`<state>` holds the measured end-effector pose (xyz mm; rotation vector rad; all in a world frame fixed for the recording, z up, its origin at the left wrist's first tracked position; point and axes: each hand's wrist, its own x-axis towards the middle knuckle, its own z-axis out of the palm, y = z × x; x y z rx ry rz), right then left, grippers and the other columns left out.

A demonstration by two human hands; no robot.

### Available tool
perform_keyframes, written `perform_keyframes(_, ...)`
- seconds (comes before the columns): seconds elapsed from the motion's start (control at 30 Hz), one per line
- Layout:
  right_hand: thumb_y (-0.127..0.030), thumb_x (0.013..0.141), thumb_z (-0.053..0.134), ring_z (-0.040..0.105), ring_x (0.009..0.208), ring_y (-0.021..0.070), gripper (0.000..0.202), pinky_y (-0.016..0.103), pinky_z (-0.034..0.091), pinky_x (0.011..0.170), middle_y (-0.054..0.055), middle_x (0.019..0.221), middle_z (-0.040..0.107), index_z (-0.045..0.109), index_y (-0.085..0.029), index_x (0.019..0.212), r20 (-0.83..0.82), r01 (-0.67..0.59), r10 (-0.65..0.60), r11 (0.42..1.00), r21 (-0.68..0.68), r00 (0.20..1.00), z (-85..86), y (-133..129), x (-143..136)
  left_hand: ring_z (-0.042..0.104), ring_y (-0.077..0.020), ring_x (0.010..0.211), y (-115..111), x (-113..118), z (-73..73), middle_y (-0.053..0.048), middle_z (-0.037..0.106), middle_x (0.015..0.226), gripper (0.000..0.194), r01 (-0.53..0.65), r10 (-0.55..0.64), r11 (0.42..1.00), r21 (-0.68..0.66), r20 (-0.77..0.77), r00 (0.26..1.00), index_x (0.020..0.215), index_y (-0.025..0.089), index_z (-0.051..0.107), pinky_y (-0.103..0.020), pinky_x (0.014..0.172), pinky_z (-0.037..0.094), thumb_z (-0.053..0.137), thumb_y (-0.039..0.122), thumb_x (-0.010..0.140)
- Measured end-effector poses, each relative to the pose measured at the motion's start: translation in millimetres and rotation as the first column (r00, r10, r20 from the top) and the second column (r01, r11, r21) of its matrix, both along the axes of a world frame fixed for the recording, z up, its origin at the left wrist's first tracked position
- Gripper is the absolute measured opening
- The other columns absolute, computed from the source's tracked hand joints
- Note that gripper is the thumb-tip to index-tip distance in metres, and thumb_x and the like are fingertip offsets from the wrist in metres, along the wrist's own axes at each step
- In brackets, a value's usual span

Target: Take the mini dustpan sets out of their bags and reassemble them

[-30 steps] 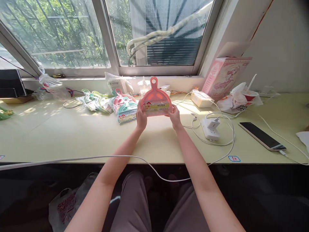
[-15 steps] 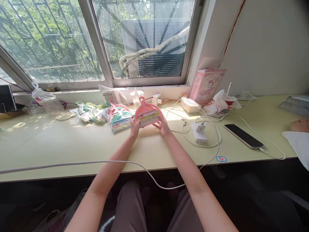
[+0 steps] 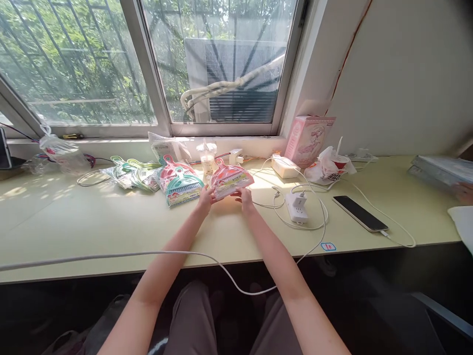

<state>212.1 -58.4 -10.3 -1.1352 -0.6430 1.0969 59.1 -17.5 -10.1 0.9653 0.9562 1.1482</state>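
A pink mini dustpan and brush set (image 3: 231, 180), packed in clear plastic with a printed label, is tilted back low over the desk. My left hand (image 3: 206, 197) is closed on its lower left corner. At its lower right edge, my right hand (image 3: 244, 198) grips it with fingers partly underneath. Just left of my left hand lies a green dustpan and brush set (image 3: 184, 187), overlapping a red one (image 3: 172, 165) behind it. Further left are several more green packed sets (image 3: 136, 173).
A plastic drink cup (image 3: 207, 158) stands behind the held set. To the right are a power strip (image 3: 296, 207), a white box (image 3: 285, 166), a pink box (image 3: 308, 140) and a phone (image 3: 360, 213). A white cable (image 3: 111, 256) crosses over my forearms. Another person's hand (image 3: 463, 192) shows at far right.
The pink dustpan set has come down and tipped back toward the desk, still between both hands. At far right, the other person's hand and the clear packs have shifted. The view has moved slightly.
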Motion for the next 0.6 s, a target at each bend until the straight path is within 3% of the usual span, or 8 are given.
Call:
perform_keyframes(0.07, -0.023, 0.077, 0.055, 0.068, 0.060, 0.0148, 0.006, 0.023, 0.041, 0.053, -0.001, 0.066, 0.068, 0.059, -0.019, 0.074, -0.033, 0.070, -0.071, 0.997, -0.027, 0.997, -2.4, 1.4, 5.8, 0.069, -0.0148, 0.068, -4.1, -3.3, 6.1, -0.011, 0.067, 0.109, 0.073, -0.025, 0.025, 1.000, 0.006, -0.007, 1.000, 0.145, 0.021, 0.028, -0.032, 0.066, 0.059, 0.066, 0.033, 0.084)
perform_keyframes(0.13, -0.024, 0.076, 0.055, 0.067, 0.056, 0.0145, 0.005, 0.022, 0.039, 0.049, -0.003, 0.061, 0.065, 0.055, -0.020, 0.072, -0.080, 0.180, -0.187, 0.980, -0.080, 0.979, -6.1, 3.9, 16.9, 0.068, -0.0138, 0.063, -9.4, -8.8, 14.2, -0.009, 0.069, 0.109, 0.065, -0.117, 0.126, 0.985, 0.125, -0.071, 0.989, 0.145, 0.024, 0.025, -0.030, 0.063, 0.057, 0.056, 0.032, 0.089)
perform_keyframes(0.23, -0.026, 0.077, 0.054, 0.062, 0.050, 0.0142, 0.008, 0.022, 0.040, 0.044, -0.004, 0.053, 0.057, 0.049, -0.022, 0.072, -0.145, 0.348, -0.365, 0.928, -0.132, 0.920, -12.3, 8.1, 41.8, 0.068, -0.0157, 0.063, -15.0, -23.4, 29.0, -0.006, 0.070, 0.112, 0.060, -0.331, 0.432, 0.861, 0.387, -0.210, 0.877, 0.145, 0.028, 0.023, -0.031, 0.065, 0.055, 0.045, 0.022, 0.090)
perform_keyframes(0.33, -0.030, 0.080, 0.052, 0.062, 0.054, 0.0140, 0.007, 0.024, 0.049, 0.048, -0.003, 0.059, 0.057, 0.048, -0.024, 0.078, -0.169, 0.437, -0.452, 0.891, -0.122, 0.876, -17.2, 11.3, 65.0, 0.069, -0.0239, 0.097, -11.4, -47.6, 40.8, -0.010, 0.064, 0.127, 0.057, -0.473, 0.773, 0.609, 0.637, -0.344, 0.533, 0.141, 0.026, 0.031, -0.037, 0.084, 0.053, 0.046, 0.015, 0.087)
perform_keyframes(0.4, -0.036, 0.081, 0.052, 0.066, 0.065, 0.0159, 0.013, 0.027, 0.055, 0.056, 0.000, 0.070, 0.061, 0.049, -0.024, 0.085, -0.168, 0.493, -0.504, 0.864, -0.105, 0.847, -19.0, 13.3, 72.8, 0.054, -0.0322, 0.126, -3.0, -68.4, 42.3, -0.017, 0.055, 0.138, 0.055, -0.495, 0.863, 0.504, 0.708, -0.427, 0.269, 0.136, 0.021, 0.039, -0.046, 0.100, 0.045, 0.051, 0.013, 0.084)
perform_keyframes(0.43, -0.039, 0.083, 0.051, 0.068, 0.072, 0.0170, 0.017, 0.029, 0.058, 0.060, 0.003, 0.078, 0.063, 0.050, -0.024, 0.090, -0.168, 0.512, -0.521, 0.854, -0.096, 0.837, -19.3, 14.4, 74.0, 0.046, -0.0360, 0.134, 2.1, -79.4, 40.8, -0.020, 0.050, 0.141, 0.054, -0.503, 0.863, 0.493, 0.710, -0.474, 0.178, 0.134, 0.019, 0.042, -0.051, 0.104, 0.040, 0.055, 0.013, 0.082)
perform_keyframes(0.5, -0.043, 0.086, 0.048, 0.069, 0.090, 0.0189, 0.030, 0.033, 0.062, 0.071, 0.009, 0.101, 0.064, 0.050, -0.022, 0.107, -0.156, 0.555, -0.559, 0.829, -0.078, 0.814, -19.7, 16.0, 72.3, 0.040, -0.0398, 0.138, 12.1, -99.9, 33.6, -0.023, 0.045, 0.144, 0.052, -0.533, 0.818, 0.530, 0.660, -0.563, 0.116, 0.130, 0.016, 0.046, -0.057, 0.105, 0.037, 0.059, 0.011, 0.080)
perform_keyframes(0.6, -0.043, 0.085, 0.051, 0.060, 0.122, 0.0242, 0.057, 0.041, 0.060, 0.091, 0.020, 0.136, 0.048, 0.037, -0.018, 0.134, -0.025, 0.690, -0.694, 0.719, -0.078, 0.720, -21.6, 14.9, 66.8, 0.049, -0.0398, 0.130, 21.7, -119.3, 18.3, -0.024, 0.051, 0.136, 0.043, -0.568, 0.697, 0.664, 0.487, -0.677, 0.235, 0.122, 0.015, 0.050, -0.054, 0.100, 0.042, 0.060, 0.010, 0.081)
